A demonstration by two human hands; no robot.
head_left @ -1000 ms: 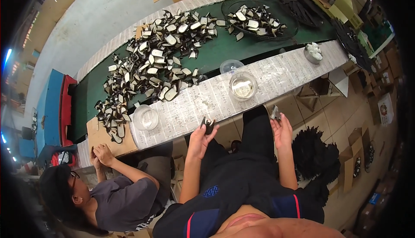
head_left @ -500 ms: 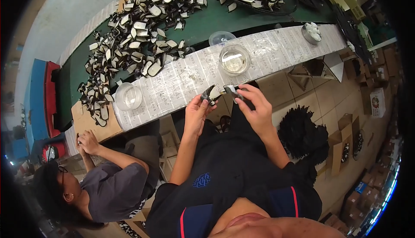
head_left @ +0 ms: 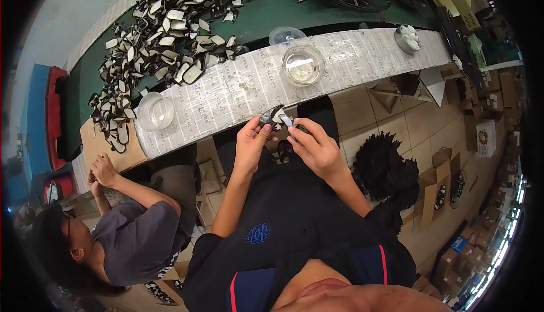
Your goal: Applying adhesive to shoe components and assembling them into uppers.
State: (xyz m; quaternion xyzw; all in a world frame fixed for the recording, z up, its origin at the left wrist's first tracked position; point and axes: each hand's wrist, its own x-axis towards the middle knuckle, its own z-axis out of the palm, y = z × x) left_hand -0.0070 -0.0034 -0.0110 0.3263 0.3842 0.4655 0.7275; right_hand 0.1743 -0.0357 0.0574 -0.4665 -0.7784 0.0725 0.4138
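1. Where your right hand (head_left: 317, 147) hung well apart a second ago, it's now up beside your left hand (head_left: 252, 145).
2. Left fingers: curled nearly closed, gripping a dark, pale-lined piece (head_left: 265, 120).
3. Right fingers: thumb and forefinger pinched on a small grey piece (head_left: 287, 121). It overlaps the pale lining in view; can't tell if they touch.
4. Dark piece sits near the table's (head_left: 226, 99) near edge, on the near side of the clear bowl (head_left: 283, 73).
5. My read: you're working both pieces together now.
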